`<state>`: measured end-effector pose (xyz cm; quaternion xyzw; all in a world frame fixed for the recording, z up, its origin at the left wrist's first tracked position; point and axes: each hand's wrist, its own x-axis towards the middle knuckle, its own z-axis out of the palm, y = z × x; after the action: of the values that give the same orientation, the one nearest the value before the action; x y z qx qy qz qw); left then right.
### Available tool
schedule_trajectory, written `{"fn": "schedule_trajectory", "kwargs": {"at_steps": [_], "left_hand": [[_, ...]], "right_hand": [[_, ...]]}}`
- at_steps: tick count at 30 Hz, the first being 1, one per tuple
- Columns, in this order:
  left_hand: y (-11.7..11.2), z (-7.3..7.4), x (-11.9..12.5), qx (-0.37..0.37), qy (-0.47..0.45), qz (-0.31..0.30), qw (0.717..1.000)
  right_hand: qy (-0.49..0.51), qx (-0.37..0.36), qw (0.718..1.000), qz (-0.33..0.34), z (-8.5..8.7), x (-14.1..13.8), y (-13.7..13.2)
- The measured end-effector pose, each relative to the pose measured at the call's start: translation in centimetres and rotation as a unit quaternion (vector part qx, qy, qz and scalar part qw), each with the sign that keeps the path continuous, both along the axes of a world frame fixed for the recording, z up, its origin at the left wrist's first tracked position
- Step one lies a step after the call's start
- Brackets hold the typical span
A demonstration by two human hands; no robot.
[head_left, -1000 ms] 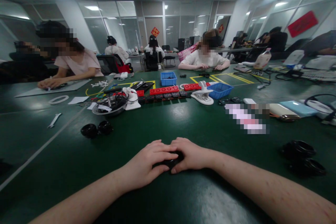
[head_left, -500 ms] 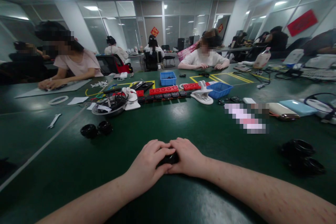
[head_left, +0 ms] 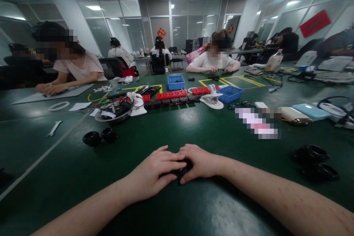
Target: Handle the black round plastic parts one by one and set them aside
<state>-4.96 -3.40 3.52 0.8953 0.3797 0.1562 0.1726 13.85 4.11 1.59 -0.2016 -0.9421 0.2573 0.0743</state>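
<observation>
A small black, glossy part [head_left: 181, 172] sits low on the green table between my hands, mostly covered, so its full shape is hidden. My right hand [head_left: 197, 162] curls around its right side, thumb in front and fingers behind. From the left, my left hand [head_left: 155, 169] reaches over it with fingers stretched and apart. Its fingertips lie across the top of the part, and the thumb points at its front. Two black ring-shaped parts [head_left: 92, 138] stand to the left, and another pair of black ring-shaped parts [head_left: 311, 153] is at the right.
Ahead lie a bowl of black cables [head_left: 113, 112], red sockets [head_left: 171, 94], a white clip base [head_left: 212, 99] and blue bins [head_left: 230, 94]. A wrench [head_left: 54, 128] rests at left. Cases [head_left: 295, 116] are at right. Two people sit across the table [head_left: 155, 129].
My left hand's fingers have straightened and spread over the black part. The right thumb has come further forward and down. The whole view has shifted slightly.
</observation>
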Motion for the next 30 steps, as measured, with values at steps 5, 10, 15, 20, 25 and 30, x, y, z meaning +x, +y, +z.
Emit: {"fn": "schedule_trajectory", "kwargs": {"at_steps": [5,10,15,20,25,30], "left_hand": [[-0.4,-1.3,0.7,0.057,-0.02,0.082,0.995],[-0.5,-1.8,1.1,0.084,-0.021,0.105,0.991],[0.0,-0.7,0.1,0.025,-0.018,0.02,0.999],[0.2,-0.1,-0.2,0.004,0.002,0.003,1.0],[0.1,-0.3,0.0,0.021,0.015,0.014,1.0],[-0.3,-1.5,0.6,0.089,0.002,0.088,0.992]], "right_hand": [[0.017,0.029,0.994,-0.1,-0.7,-0.9,-1.5],[0.026,0.065,0.99,-0.119,-1.0,-0.9,-2.0],[0.019,0.019,0.999,-0.022,-0.1,-0.1,-0.8],[0.006,0.003,0.999,0.032,0.2,0.3,0.4],[0.014,-0.003,1.0,0.003,-0.5,0.0,0.2],[0.028,0.034,0.993,-0.11,-0.8,-0.6,-1.2]]}}
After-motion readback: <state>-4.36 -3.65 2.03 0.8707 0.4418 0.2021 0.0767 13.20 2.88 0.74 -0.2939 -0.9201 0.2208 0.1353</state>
